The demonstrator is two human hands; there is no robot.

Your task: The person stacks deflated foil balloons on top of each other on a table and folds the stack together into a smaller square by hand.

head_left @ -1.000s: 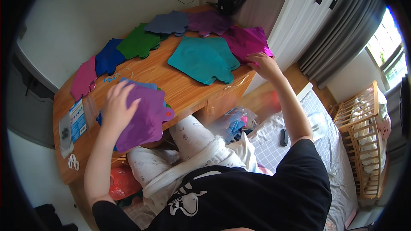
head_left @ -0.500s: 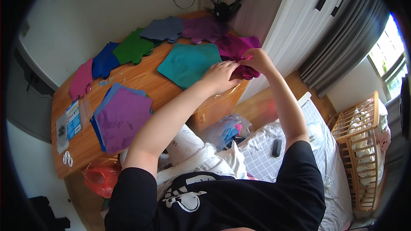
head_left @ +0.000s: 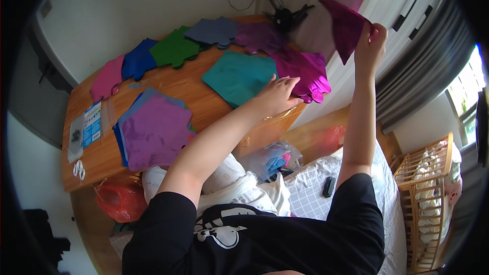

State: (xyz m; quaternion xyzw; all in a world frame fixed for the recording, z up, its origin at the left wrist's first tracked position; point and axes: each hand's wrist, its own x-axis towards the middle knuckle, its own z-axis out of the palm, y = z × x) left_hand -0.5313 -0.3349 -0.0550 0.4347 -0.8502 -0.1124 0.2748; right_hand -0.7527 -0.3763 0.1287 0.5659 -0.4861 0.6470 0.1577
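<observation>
My right hand (head_left: 372, 46) is raised to the right of the desk, its fingers closed on a dark magenta flat piece (head_left: 348, 28) that hangs tilted and partly folded. Below and to its left, a pile of shiny magenta pieces (head_left: 301, 71) lies at the desk's right end, with rounded tabs along its near edge. My left hand (head_left: 279, 95) has its fingers spread at the near edge of that pile, beside a teal pentagon-shaped piece (head_left: 239, 76). Whether its fingertips press on the magenta pile, I cannot tell.
Pink, blue, green (head_left: 175, 48), grey-blue and purple piles curve along the back of the wooden desk (head_left: 196, 94). A purple-topped stack (head_left: 155, 135) lies near left, beside scissors (head_left: 79, 170) and a packet. A black router (head_left: 285, 19) stands behind; a bed and wooden crib (head_left: 425, 188) are right.
My right hand has lifted a magenta piece from the pile, up and to the right. My left hand stays near the pile, its fingers now more spread. The view has shifted slightly.
</observation>
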